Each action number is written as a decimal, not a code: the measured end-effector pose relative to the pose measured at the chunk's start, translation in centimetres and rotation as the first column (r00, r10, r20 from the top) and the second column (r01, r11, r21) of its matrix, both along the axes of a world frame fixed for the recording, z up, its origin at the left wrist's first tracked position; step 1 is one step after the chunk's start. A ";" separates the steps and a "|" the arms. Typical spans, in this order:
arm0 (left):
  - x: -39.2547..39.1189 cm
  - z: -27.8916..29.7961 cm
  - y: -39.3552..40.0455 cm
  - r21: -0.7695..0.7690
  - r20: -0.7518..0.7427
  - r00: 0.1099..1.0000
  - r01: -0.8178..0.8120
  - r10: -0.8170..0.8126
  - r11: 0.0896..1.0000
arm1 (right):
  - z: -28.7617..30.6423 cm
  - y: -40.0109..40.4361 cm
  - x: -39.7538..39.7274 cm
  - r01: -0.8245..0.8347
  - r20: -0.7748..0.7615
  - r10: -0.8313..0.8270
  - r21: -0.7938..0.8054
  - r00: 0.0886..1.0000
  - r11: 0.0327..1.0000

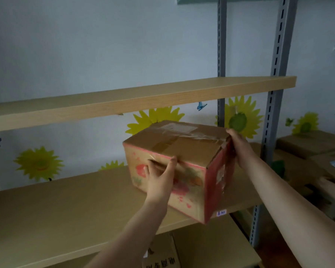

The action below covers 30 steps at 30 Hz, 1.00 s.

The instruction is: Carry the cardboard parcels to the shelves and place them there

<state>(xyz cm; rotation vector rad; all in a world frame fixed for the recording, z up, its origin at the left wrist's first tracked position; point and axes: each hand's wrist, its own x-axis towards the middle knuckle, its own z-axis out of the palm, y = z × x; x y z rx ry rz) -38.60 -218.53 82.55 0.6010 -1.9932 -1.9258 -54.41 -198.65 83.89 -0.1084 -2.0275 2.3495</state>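
A taped cardboard parcel [184, 149] with red edges and faded fruit prints rests on the middle wooden shelf [70, 206], its near corner jutting over the shelf's front edge. My left hand [160, 177] lies flat against its front face, fingers spread, thumb up at the top edge. At the parcel's right end my right hand [238, 146] holds the top corner. Above it runs another wooden shelf [135, 99] with nothing on it.
Grey slotted metal uprights [277, 89] carry the shelves at the right. More cardboard boxes [309, 144] are stacked beyond the upright. Another box [199, 248] sits on the level below. The wall behind has sunflower and butterfly stickers.
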 end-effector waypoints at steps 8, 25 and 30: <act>-2.0 0.4 0.0 0.072 0.063 0.985 0.154 -0.158 0.985 | -0.8 1.6 2.9 0.263 -0.060 -0.259 0.100 0.964 0.959; -1.3 0.6 -0.4 -0.106 0.044 0.985 0.170 -0.166 0.980 | -1.3 2.1 6.6 0.303 -0.048 -0.299 0.141 0.953 0.943; -1.1 1.3 -0.5 -0.229 0.114 0.976 0.207 -0.185 0.951 | -0.8 2.1 7.4 0.342 -0.104 -0.326 0.284 0.940 0.896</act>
